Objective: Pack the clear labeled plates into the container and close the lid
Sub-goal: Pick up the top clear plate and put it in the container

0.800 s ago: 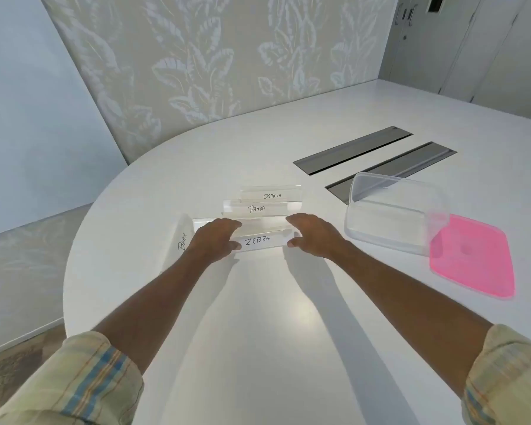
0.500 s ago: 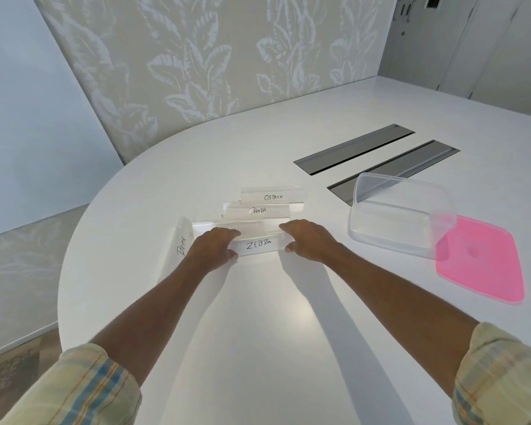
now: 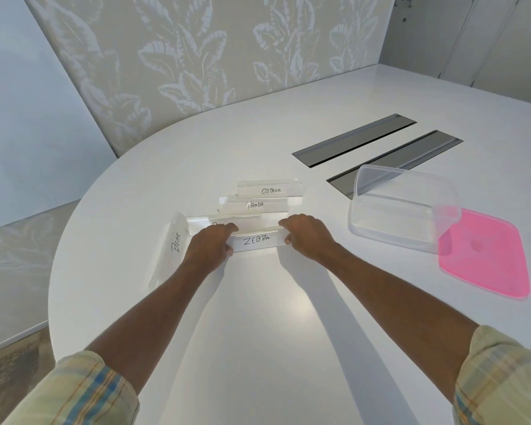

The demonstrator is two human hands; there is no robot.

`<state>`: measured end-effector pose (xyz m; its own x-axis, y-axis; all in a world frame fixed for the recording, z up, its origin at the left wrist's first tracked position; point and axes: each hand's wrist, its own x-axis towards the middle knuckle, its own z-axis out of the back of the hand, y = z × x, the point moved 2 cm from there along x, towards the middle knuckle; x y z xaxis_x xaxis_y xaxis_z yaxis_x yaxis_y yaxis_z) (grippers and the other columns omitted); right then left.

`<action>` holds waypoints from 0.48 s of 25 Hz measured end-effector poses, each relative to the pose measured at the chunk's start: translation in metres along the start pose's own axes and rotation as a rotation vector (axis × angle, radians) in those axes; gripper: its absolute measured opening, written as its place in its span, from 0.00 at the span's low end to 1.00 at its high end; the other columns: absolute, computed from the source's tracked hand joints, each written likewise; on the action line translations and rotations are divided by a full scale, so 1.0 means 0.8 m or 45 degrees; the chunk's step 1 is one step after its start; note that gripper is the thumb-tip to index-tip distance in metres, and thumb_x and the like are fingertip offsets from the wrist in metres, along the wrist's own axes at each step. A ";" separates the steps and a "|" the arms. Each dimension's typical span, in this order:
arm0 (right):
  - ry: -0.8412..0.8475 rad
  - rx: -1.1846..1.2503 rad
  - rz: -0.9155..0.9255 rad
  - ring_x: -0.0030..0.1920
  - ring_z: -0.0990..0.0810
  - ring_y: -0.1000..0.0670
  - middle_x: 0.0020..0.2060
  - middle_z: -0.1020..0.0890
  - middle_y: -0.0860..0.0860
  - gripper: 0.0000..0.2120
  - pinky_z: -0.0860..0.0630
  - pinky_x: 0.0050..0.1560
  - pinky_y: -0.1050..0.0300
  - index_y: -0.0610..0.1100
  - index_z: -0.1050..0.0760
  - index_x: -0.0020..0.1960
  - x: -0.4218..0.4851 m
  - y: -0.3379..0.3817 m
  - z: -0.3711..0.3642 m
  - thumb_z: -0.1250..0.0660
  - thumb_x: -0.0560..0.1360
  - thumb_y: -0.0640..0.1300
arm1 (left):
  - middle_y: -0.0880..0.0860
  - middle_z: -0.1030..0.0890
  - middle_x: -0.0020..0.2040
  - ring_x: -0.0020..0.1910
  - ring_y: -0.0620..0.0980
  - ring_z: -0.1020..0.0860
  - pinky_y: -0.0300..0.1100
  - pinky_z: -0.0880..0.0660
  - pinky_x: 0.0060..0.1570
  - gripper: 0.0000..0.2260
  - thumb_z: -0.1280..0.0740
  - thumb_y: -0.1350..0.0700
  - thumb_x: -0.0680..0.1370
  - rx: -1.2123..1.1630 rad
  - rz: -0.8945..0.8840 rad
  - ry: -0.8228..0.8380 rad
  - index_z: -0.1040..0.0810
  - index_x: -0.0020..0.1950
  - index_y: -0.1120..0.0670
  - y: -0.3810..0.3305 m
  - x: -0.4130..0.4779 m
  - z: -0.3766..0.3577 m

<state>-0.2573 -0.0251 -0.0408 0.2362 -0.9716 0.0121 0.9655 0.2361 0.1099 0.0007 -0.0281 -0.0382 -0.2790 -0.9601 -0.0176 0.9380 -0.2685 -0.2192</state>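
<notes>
Lift the ZEBRA plate [image 3: 256,240] level, both ends rising together, so it clears the plate behind [image 3: 258,220] on its way right to the clear container [image 3: 405,210]. It stands on the bench [image 3: 258,317]. Both arms reach forward, palms down. The left grip [image 3: 210,245] and right grip [image 3: 308,237] pinch its ends, fingers curled over the top edge.

My left hand [image 3: 210,246] hid the label on the plate [image 3: 258,220] behind the ZEBRA plate [image 3: 256,240]; I couldn't read it
</notes>
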 end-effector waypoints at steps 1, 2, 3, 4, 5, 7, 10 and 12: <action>-0.015 0.017 -0.008 0.57 0.19 0.42 0.54 0.16 0.48 0.12 0.23 0.50 0.50 0.44 0.21 0.60 -0.001 -0.002 0.000 0.33 0.77 0.37 | 0.55 0.14 0.59 0.63 0.60 0.19 0.52 0.21 0.54 0.25 0.30 0.65 0.76 0.000 -0.010 -0.024 0.22 0.73 0.52 -0.002 -0.002 0.001; -0.026 0.040 -0.019 0.58 0.19 0.42 0.54 0.14 0.49 0.15 0.22 0.52 0.49 0.44 0.20 0.63 -0.002 -0.004 0.001 0.33 0.77 0.36 | 0.54 0.13 0.58 0.62 0.60 0.19 0.52 0.20 0.53 0.25 0.31 0.66 0.76 0.002 -0.024 -0.050 0.21 0.73 0.53 -0.004 -0.003 0.001; -0.039 0.063 -0.035 0.58 0.18 0.42 0.54 0.13 0.49 0.18 0.22 0.53 0.48 0.45 0.19 0.64 -0.003 -0.008 0.001 0.32 0.76 0.36 | 0.54 0.13 0.57 0.62 0.60 0.19 0.52 0.20 0.52 0.25 0.33 0.68 0.75 0.010 -0.040 -0.080 0.21 0.72 0.53 -0.008 -0.004 0.002; -0.049 0.086 -0.059 0.58 0.18 0.41 0.55 0.13 0.49 0.20 0.21 0.53 0.49 0.47 0.19 0.66 -0.005 -0.013 0.003 0.31 0.76 0.36 | 0.54 0.13 0.56 0.61 0.59 0.18 0.52 0.20 0.51 0.26 0.33 0.69 0.75 0.018 -0.058 -0.106 0.21 0.72 0.53 -0.012 -0.005 0.003; -0.063 0.107 -0.082 0.57 0.17 0.40 0.55 0.12 0.48 0.21 0.22 0.51 0.50 0.48 0.18 0.67 -0.007 -0.018 0.004 0.30 0.75 0.37 | 0.53 0.12 0.56 0.61 0.59 0.18 0.51 0.20 0.50 0.26 0.34 0.70 0.75 0.027 -0.075 -0.128 0.21 0.72 0.53 -0.018 -0.005 0.005; -0.083 0.152 -0.123 0.54 0.16 0.39 0.52 0.12 0.48 0.19 0.27 0.44 0.53 0.50 0.16 0.64 -0.013 -0.030 0.009 0.28 0.74 0.39 | 0.52 0.12 0.55 0.61 0.58 0.18 0.51 0.21 0.49 0.26 0.34 0.70 0.75 0.033 -0.109 -0.161 0.21 0.72 0.53 -0.032 -0.002 0.010; -0.153 0.190 -0.162 0.54 0.16 0.38 0.51 0.12 0.46 0.17 0.29 0.43 0.52 0.51 0.15 0.60 -0.025 -0.053 0.028 0.27 0.73 0.40 | 0.52 0.12 0.55 0.61 0.58 0.18 0.52 0.21 0.50 0.26 0.34 0.70 0.74 0.041 -0.165 -0.218 0.21 0.71 0.54 -0.060 0.007 0.023; -0.218 0.185 -0.190 0.58 0.17 0.39 0.56 0.12 0.46 0.21 0.23 0.50 0.50 0.52 0.16 0.65 -0.035 -0.073 0.051 0.26 0.73 0.41 | 0.52 0.12 0.56 0.63 0.58 0.18 0.51 0.22 0.51 0.27 0.34 0.70 0.74 0.050 -0.211 -0.268 0.21 0.72 0.54 -0.083 0.016 0.034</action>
<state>-0.3248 -0.0122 -0.0070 0.0582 -0.9867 0.1517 0.9596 0.0972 0.2642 -0.0597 -0.0249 0.0023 -0.3841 -0.8968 0.2195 0.8915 -0.4221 -0.1645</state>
